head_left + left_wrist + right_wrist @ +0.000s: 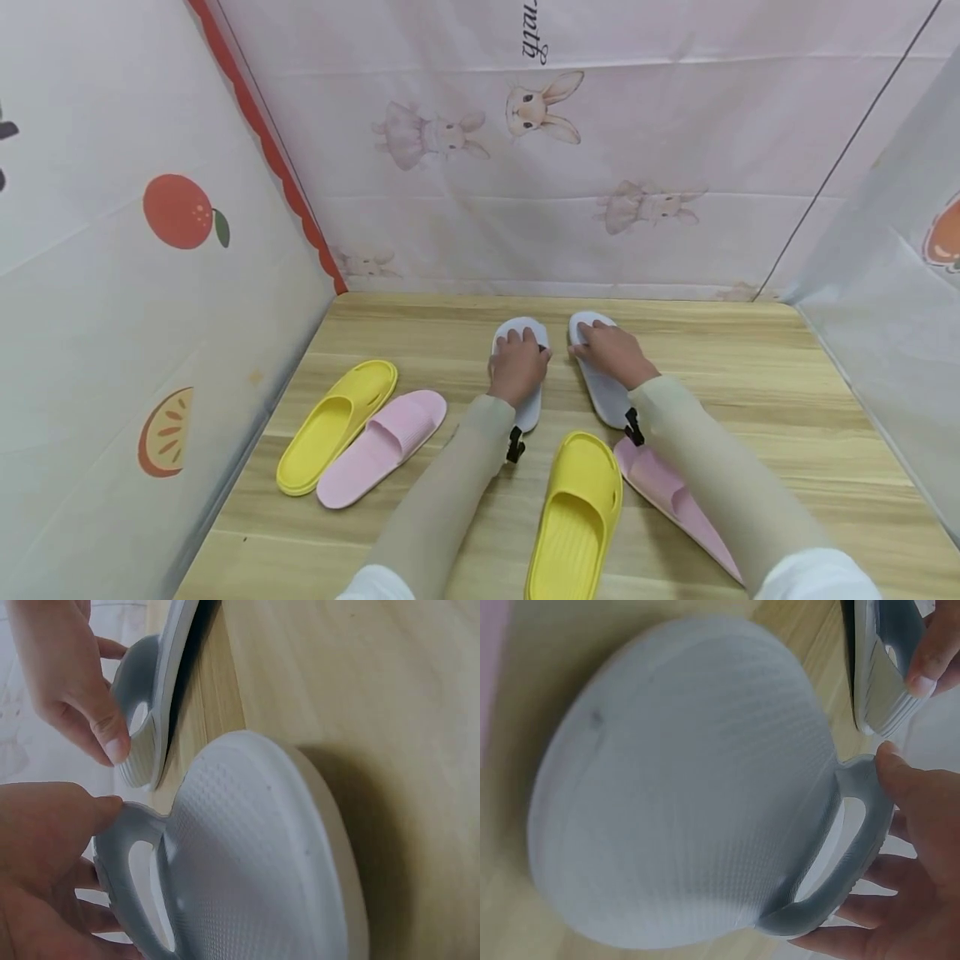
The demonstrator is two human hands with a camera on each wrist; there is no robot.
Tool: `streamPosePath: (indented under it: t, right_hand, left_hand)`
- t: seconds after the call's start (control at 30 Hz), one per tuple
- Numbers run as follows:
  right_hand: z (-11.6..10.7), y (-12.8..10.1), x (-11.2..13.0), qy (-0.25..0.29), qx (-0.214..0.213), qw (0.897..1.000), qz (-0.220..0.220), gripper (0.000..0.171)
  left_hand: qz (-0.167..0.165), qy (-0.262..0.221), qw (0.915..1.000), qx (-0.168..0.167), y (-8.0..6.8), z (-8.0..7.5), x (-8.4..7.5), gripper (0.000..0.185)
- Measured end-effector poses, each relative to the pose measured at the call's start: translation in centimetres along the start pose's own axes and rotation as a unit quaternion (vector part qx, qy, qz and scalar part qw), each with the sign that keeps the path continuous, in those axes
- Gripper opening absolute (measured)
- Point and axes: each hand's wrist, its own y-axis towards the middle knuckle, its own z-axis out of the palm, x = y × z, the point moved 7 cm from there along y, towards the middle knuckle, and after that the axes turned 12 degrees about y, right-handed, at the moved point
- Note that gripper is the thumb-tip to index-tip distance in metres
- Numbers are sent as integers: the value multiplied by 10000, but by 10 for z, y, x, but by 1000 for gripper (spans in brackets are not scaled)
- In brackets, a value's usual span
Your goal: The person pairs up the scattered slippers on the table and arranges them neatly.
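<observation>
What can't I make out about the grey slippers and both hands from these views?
- Head view: left hand and right hand cover the straps of the left grey slipper and right grey slipper; each grip is hidden.
- Head view: the right sleeve hides part of the near pink slipper.
- Right wrist view: motion blur smears the slipper's texture.
- Left wrist view: the heel is cut off.

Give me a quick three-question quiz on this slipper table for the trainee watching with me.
1. True or false: each hand rests on a grey slipper.
2. How many yellow slippers lie on the table?
3. Which slipper lies beside the yellow slipper at far left: A pink, B grey, C yellow?

Key
1. True: the left hand holds the left grey slipper, the right hand the right grey slipper.
2. Two: far-left yellow slipper, near yellow slipper.
3. A, the pink slipper.
</observation>
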Motion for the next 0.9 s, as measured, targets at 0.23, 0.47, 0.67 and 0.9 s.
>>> streamPosePath:
  t: [0.23, 0.47, 0.67, 0.9]
  right_hand:
    - [-4, 4, 1, -16, -66, 9999, 106, 62]
    - [1, 10, 5, 5, -120, 9999, 57, 61]
    - [1, 17, 13, -78, -91, 9998, 185, 56]
    - [3, 27, 15, -120, -26, 9992, 383, 48]
  left_hand:
    - [33, 60, 10000, 30, 8, 2, -4, 63]
    - [-46, 49, 9999, 87, 11, 5, -3, 62]
    - [-51, 66, 10000, 36, 16, 3, -1, 62]
    - [-47, 182, 9998, 44, 22, 3, -1, 62]
